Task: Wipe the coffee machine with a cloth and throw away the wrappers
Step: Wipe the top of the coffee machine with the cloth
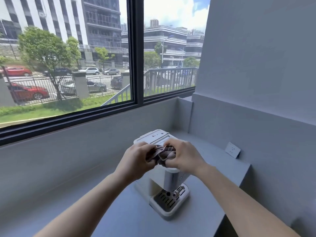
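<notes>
A white coffee machine (169,183) stands on the grey counter (136,214), its slotted drip tray facing the near right. Above its top I hold a crumpled brownish-grey cloth (164,153) with both hands. My left hand (136,159) grips the cloth's left part, and my right hand (184,156) grips its right part, fingers curled round the fabric. The hands cover most of the machine's top front. No wrappers are in view.
A white wall socket (232,150) sits on the grey wall right of the machine. A large dark-framed window (136,65) runs behind the counter, above a grey ledge. The counter's near edge drops off at the lower right.
</notes>
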A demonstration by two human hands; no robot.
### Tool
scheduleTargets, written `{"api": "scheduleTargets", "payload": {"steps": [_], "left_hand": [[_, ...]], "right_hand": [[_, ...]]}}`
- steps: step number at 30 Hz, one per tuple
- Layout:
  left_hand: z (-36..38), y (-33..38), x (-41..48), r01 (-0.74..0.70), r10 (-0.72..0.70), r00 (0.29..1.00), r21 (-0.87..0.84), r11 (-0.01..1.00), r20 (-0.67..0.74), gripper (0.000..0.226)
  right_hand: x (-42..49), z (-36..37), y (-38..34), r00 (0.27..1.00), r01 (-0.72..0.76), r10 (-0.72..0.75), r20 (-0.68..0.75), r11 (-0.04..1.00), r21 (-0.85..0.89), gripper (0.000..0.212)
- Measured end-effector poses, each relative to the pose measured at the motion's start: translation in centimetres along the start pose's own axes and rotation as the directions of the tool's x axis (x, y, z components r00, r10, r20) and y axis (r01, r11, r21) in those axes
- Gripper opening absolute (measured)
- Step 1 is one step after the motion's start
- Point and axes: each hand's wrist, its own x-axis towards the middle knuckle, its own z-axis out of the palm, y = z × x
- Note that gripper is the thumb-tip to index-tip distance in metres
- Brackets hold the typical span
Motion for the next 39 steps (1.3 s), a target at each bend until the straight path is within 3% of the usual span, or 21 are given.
{"api": "scheduleTargets", "payload": {"steps": [9, 13, 18, 22, 25, 28, 30, 32, 36, 39], "left_hand": [[8.7, 3.8, 3.7, 0.101, -0.098, 0.993, 0.051, 0.994, -0.058, 0.036], [11.8, 4.6, 2.7, 0.180, -0.164, 0.978, 0.123, 0.976, -0.131, 0.043], [12.9, 3.8, 0.8, 0.164, -0.163, 0.979, -0.006, 0.987, -0.120, 0.050], [13.8, 3.3, -0.4, 0.109, -0.094, 0.981, 0.078, 0.991, -0.171, 0.049], [14.7, 3.3, -0.2, 0.140, -0.091, 0.967, 0.197, 0.970, -0.237, 0.043], [15.5, 3.3, 0.5, 0.062, 0.021, 0.967, 0.315, 0.947, -0.253, 0.028], [15.4, 3.2, 0.6, 0.038, 0.048, 0.963, 0.311, 0.950, -0.265, 0.026], [15.6, 3.0, 0.7, 0.044, 0.053, 0.952, 0.306, 0.951, -0.301, 0.026], [16.2, 2.9, 0.6, 0.039, 0.084, 0.934, 0.336, 0.941, -0.346, 0.013], [16.3, 2.9, 0.6, 0.066, 0.062, 0.940, 0.357, 0.932, -0.337, 0.015]], "right_hand": [[2.9, -3.2, 10.2, 0.975, 0.129, -0.117, 0.191, 0.990, -0.054, 0.043], [3.4, -2.3, 13.2, 0.931, 0.207, -0.203, 0.303, 0.978, 0.018, 0.056], [2.8, -0.1, 13.7, 0.896, 0.393, -0.397, 0.199, 0.918, 0.061, 0.064], [1.7, 1.7, 15.3, 0.850, 0.518, -0.505, -0.150, 0.853, 0.066, 0.037], [1.8, 1.9, 17.1, 0.863, 0.436, -0.400, -0.308, 0.898, 0.055, 0.032], [1.8, 2.3, 16.9, 0.851, 0.416, -0.383, -0.359, 0.909, 0.017, 0.025], [1.3, 2.5, 16.8, 0.830, 0.479, -0.447, -0.334, 0.878, 0.018, 0.024], [1.5, 1.9, 17.7, 0.856, 0.440, -0.407, -0.319, 0.897, 0.034, 0.022], [3.1, 0.6, 18.5, 0.962, 0.091, -0.069, -0.265, 0.993, 0.069, 0.033], [2.9, 0.9, 19.0, 0.967, 0.212, -0.215, -0.137, 0.977, -0.032, 0.034]]}}
